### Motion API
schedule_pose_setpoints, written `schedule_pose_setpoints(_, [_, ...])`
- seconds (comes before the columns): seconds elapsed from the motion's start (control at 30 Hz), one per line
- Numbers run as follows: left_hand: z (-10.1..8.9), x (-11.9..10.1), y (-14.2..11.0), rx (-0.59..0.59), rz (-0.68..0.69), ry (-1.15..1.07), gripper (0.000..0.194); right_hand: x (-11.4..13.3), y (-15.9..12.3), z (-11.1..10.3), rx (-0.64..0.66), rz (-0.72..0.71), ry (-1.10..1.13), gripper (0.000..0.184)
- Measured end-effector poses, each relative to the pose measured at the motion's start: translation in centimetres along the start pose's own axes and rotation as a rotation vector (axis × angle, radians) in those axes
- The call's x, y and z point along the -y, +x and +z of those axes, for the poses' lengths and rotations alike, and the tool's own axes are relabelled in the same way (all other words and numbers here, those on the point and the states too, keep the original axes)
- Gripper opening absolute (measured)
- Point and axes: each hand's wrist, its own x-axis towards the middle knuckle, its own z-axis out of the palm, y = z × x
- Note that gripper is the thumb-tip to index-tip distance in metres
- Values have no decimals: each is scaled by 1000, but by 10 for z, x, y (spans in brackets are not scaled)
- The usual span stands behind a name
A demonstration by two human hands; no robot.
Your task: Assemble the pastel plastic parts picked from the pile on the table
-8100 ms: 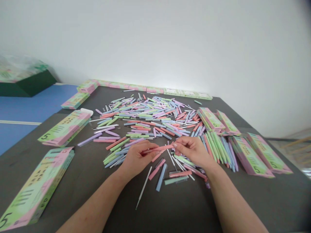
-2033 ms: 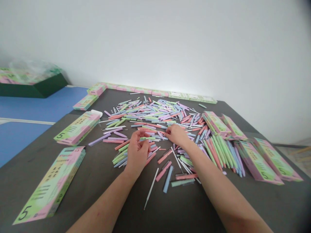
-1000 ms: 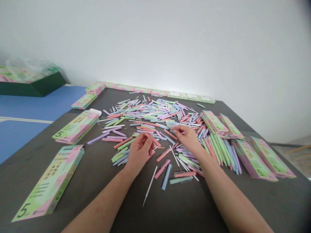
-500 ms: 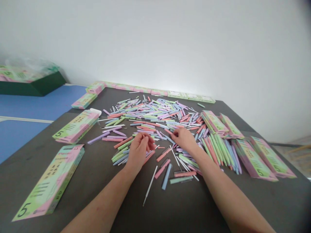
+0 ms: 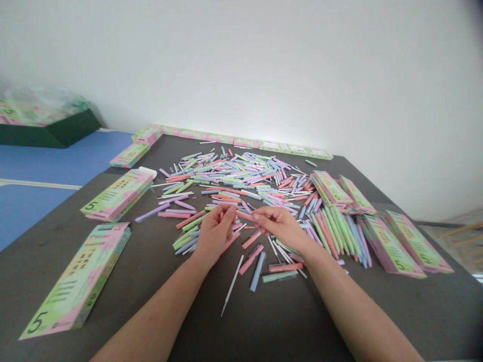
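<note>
Salmon tube point(image 5: 245, 216) between two hands over a pastel heap

Left hand point(image 5: 216, 234) raised on its wrist, fingers point(image 5: 223, 215) curled inward and close together beside the tube's left end — no telling from this view whether gripping it or merely touching it. Right hand point(image 5: 281, 229) reaching in low from the other side, fingertips point(image 5: 259, 216) drawn together on the tube's right end, apparently pinching it. Tube roughly level in the gap between the hands, above the near edge of the pile, at mid-table, a spot seemingly within easy reach of both arms.

Around and beyond the hands, loose pastel plastic tubes point(image 5: 226, 176) in pink, green, lilac and blue, crossing at all angles. Nearer the body, a thin white rod point(image 5: 232, 285), a blue tube point(image 5: 257, 271) and a sage-green tube point(image 5: 279, 276) lying apart from the heap, on dark tabletop point(image 5: 302, 322). To the right, green and blue tubes point(image 5: 335, 234) side by side in a fan — more orderly than the heap, as if grouped on purpose. Pink-and-green cartons printed with a large 5 point(image 5: 79, 281) lying flat toward the table's edges, clear of the middle. Farther off, a dark green box point(image 5: 49, 136) on blue flooring point(image 5: 49, 163).
</note>
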Motion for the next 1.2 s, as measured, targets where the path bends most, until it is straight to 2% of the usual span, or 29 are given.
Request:
schedule_pose_setpoints(0.07, [-3,1,2,-47,38,-17,26,-7,4,-6,-91,9,-40,32])
schedule_pose_setpoints(0.17, [-7,1,5,-93,93,-36,25,-18,9,-11,-171,-13,-299,19])
schedule_pose_setpoints(0.27, [-9,1,6,-101,107,-29,26,-26,12,-6,-74,-71,-558,12])
schedule_pose_setpoints(0.43, [-8,1,6,-105,102,-21,29,-29,18,10,53,-86,-804,12])
schedule_pose_setpoints(0.63, [-9,2,6,-113,115,-19,26,-28,24,17,88,-96,-847,6])
schedule_pose_setpoints(0.77, [-9,2,7,-111,120,-33,25,-23,22,12,57,-88,-839,6])
schedule_pose_setpoints(0.83, [-9,2,6,-107,117,-34,25,-20,20,1,-18,-41,-719,8])
schedule_pose_setpoints(0.9, [-9,2,6,-112,112,-28,25,-17,16,-15,-130,53,-355,11])
schedule_pose_setpoints(1.0, [-9,3,7,-131,102,-18,25,-13,10,-39,-237,95,183,18])
schedule_pose_setpoints(1.07, [-10,4,7,-135,102,-14,25,-12,5,-52,-236,103,369,17])
schedule_pose_setpoints(1.2, [-10,5,8,-142,125,-8,24,-17,-3,-63,-124,111,679,11])
